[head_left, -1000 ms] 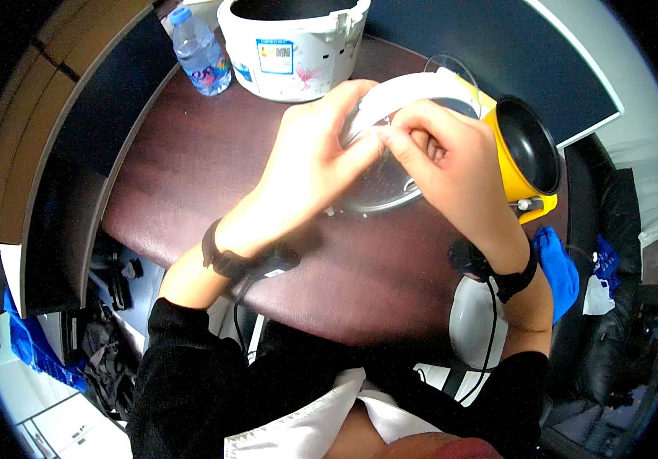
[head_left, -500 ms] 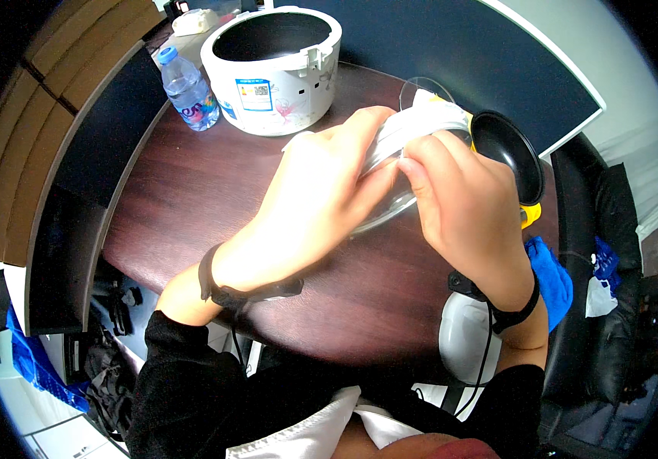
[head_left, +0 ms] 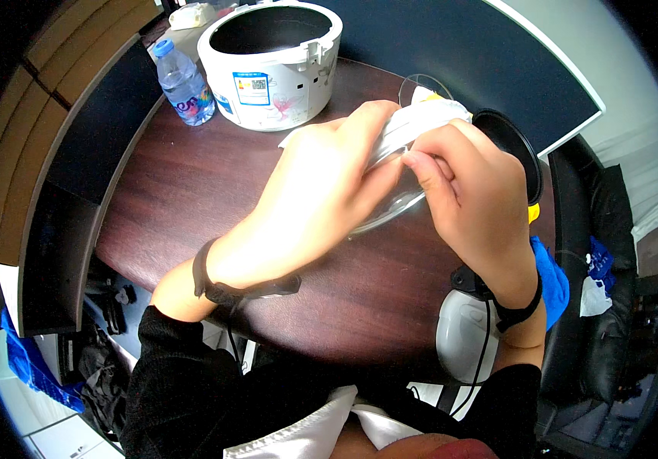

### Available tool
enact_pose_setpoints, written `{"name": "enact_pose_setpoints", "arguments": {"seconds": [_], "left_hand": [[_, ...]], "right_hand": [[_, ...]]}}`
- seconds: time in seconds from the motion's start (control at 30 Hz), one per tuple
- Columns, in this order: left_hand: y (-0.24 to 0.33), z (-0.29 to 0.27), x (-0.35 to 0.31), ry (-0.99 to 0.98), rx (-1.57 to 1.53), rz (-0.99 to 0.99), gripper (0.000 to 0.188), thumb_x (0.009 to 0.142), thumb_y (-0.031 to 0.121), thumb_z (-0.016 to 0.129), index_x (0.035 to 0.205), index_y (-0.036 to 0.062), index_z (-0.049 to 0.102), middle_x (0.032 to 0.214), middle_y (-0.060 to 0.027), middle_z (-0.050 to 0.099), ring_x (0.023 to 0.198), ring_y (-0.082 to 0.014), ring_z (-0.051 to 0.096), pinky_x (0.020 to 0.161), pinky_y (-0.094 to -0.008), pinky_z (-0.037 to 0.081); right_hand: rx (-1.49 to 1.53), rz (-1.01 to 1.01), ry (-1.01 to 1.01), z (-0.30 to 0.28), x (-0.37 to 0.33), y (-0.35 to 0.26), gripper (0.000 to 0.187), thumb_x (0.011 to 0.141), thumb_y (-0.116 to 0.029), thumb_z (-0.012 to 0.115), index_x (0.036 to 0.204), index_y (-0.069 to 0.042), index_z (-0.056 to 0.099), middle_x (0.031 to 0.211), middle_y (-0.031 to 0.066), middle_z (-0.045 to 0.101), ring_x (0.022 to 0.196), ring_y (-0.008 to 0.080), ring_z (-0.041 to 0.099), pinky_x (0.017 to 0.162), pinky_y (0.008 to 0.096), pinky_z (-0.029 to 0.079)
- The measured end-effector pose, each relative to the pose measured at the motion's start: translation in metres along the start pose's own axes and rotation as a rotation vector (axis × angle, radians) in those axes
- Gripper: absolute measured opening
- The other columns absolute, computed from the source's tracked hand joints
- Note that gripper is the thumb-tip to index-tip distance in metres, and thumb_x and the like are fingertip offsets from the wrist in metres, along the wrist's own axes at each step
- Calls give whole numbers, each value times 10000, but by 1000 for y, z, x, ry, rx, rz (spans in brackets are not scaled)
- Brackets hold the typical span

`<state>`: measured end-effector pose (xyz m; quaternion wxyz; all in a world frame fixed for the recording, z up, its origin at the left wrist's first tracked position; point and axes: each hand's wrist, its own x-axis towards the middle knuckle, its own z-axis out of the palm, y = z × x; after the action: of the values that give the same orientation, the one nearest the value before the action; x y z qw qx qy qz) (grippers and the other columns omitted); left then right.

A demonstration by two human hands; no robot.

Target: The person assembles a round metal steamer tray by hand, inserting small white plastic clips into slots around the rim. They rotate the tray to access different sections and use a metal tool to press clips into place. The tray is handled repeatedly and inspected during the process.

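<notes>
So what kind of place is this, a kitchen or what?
Probably a home or office room rather than a kitchen: a dark wooden table, a black chair, and a white rice cooker.

Hands and bowl shifted

Both hands [head_left: 398, 183] carried the glass bowl [head_left: 394, 203] rightward; the white cloth [head_left: 428, 115] now sits at its far rim.

the dark wooden table [head_left: 191, 183] lies bare to the left of the left hand [head_left: 321, 191] and in front of both hands. further back, the white cooker pot [head_left: 271, 65] and a water bottle [head_left: 183, 84] (standing just beside it) block the way. a black round lid [head_left: 516, 149] crowds the right hand [head_left: 474, 191].
</notes>
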<state>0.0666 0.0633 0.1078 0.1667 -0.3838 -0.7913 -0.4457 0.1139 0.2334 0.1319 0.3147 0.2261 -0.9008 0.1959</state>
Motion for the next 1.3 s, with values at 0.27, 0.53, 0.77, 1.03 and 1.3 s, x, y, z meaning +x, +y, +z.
{"name": "enact_pose_setpoints", "arguments": {"seconds": [0.27, 0.53, 0.77, 1.03, 1.3], "left_hand": [[-2, -1, 1, 7, -62, 18, 368, 798, 67, 692, 1139, -3, 571, 908, -183, 660, 777, -276, 684, 661, -318, 525], [-4, 5, -3, 29, 5, 5, 345, 802, 61, 690, 1118, -9, 567, 875, -179, 653, 759, -285, 675, 648, -327, 518], [-5, 5, -3, 32, -33, -18, 328, 806, 44, 672, 1115, 7, 568, 850, -178, 654, 748, -293, 676, 644, -329, 515], [-6, 7, -4, 36, -43, 6, 313, 809, 48, 661, 1100, 7, 555, 842, -197, 642, 775, -355, 661, 647, -363, 514], [-8, 14, -5, 39, -35, 44, 252, 844, 94, 611, 1007, -52, 488, 784, -248, 623, 721, -410, 632, 598, -442, 505]], "right_hand": [[21, -16, 33, 1, 1, 4, 110, 807, -112, 681, 850, -63, 592, 783, 124, 619, 680, 333, 623, 588, 372, 498], [58, 168, 65, 6, -4, -7, 80, 834, -95, 667, 866, -50, 609, 712, 121, 607, 598, 292, 618, 530, 345, 472], [27, 199, 28, 6, -6, -13, 115, 814, -101, 691, 882, -66, 606, 712, 111, 605, 559, 252, 609, 505, 331, 457], [-81, 133, 60, 12, -7, -12, 109, 820, -125, 674, 872, -73, 593, 755, 129, 618, 616, 321, 616, 541, 387, 485], [-34, 171, 38, 21, -9, -12, 94, 868, -127, 599, 829, -50, 562, 743, 164, 605, 630, 366, 603, 546, 426, 474]]}}
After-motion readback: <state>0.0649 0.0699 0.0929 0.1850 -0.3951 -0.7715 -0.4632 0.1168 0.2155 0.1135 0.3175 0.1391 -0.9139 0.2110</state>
